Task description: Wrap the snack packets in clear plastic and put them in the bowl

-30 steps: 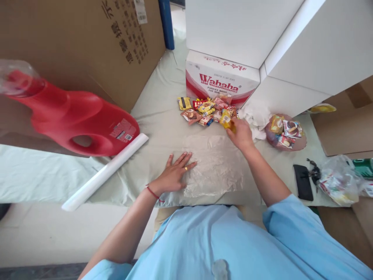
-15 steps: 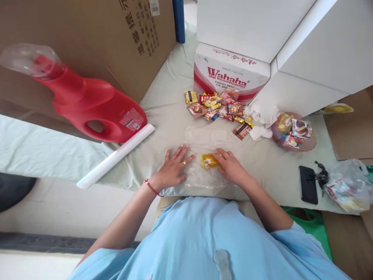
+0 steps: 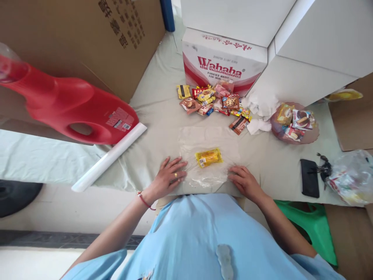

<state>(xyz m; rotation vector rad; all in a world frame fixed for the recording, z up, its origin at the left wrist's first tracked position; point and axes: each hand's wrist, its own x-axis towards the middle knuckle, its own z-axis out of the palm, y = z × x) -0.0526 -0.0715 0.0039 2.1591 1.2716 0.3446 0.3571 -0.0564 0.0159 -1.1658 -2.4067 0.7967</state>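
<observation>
A yellow snack packet [image 3: 208, 157] lies on a sheet of clear plastic wrap [image 3: 206, 140] spread on the cloth-covered table [image 3: 163, 112]. My left hand [image 3: 169, 177] rests on the sheet's near left corner, fingers curled on the film, a ring on one finger. My right hand [image 3: 243, 179] sits at the near right corner, fingers bent down onto the film. Both hands are a little apart from the packet. A pile of small wrapped snacks [image 3: 214, 100] lies beyond the sheet.
A roll of plastic wrap [image 3: 109, 157] and a red jug [image 3: 72, 109] lie at the left. A Wahaha carton [image 3: 223, 64] stands behind the snacks. To the right are crumpled tissue [image 3: 260, 107], a wrapped snack bundle [image 3: 294, 122], a black phone [image 3: 309, 177] and a plastic bag [image 3: 351, 177].
My right hand carried the yellow packet from the snack pile to the sheet, let it go and drew back to the near right corner. My left hand stayed on the sheet.
</observation>
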